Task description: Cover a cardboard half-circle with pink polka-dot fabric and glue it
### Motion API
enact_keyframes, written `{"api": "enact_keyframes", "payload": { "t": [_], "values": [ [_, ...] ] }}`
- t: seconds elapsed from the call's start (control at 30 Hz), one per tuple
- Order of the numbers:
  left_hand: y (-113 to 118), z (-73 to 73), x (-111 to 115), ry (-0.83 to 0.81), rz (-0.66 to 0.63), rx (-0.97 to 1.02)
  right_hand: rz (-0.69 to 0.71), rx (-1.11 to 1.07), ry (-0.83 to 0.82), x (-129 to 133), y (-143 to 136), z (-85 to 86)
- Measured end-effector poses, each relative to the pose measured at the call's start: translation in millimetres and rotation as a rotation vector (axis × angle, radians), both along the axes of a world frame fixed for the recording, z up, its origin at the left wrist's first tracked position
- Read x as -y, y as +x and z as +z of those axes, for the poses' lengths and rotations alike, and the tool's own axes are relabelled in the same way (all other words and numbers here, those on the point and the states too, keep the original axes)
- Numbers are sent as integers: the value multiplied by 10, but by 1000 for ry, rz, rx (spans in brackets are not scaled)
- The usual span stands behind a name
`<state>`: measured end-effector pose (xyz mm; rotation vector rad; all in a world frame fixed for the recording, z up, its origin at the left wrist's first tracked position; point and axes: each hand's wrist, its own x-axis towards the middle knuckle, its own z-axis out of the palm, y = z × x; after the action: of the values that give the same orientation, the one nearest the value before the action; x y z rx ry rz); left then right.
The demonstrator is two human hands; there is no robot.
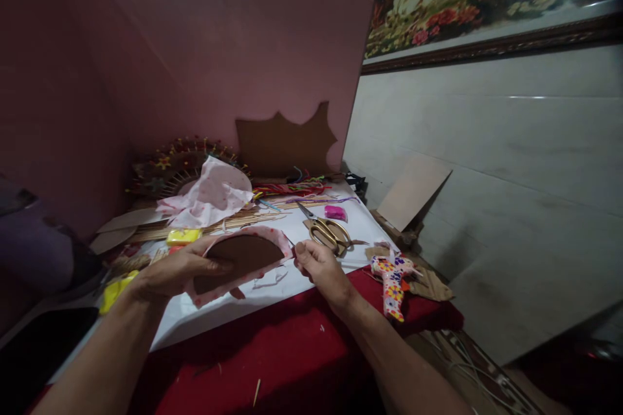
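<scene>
We have scissors [323, 228] behind our right hand [318, 267]; the glue gun [392, 280] lies to its right; farther back, cardboard [288, 148] stands before the partition [219, 45].

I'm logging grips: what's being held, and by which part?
The pink-edged card: the left hand grips its left end. The right hand is at its right corner; whether it pinches there can't be told.

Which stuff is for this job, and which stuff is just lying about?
For the job: brown half-round board, pink-spotted fabric edging; probably gold-handled scissors, flowery glue gun.

Seemingly lying about: pink packet, yellow packet, jagged brown cardboard.
</scene>
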<state>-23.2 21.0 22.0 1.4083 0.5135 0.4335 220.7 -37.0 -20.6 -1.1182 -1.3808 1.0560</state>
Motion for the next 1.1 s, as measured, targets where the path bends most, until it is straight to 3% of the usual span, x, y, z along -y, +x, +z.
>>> {"api": "enact_keyframes", "payload": {
  "t": [0.17, 0.43, 0.57, 0.77, 1.1],
  "values": [
    [-48, 13, -18, -21, 50, 25, 23, -8, -22, -23, -43, 32],
    [-74, 37, 2, 16, -20, 89, 47, -16, -21, -45, -124, 117],
    [-99, 70, 13, -1, 9, 75, 26, -22, -23, -79, -126, 95],
    [-178, -4, -57, -22, 30, 136, -9, -56, -49, -109, -97, 73],
    [-166, -6, -51, -7, -29, 155, 36, 88, 59, -91, -50, 112]
  ]
}}
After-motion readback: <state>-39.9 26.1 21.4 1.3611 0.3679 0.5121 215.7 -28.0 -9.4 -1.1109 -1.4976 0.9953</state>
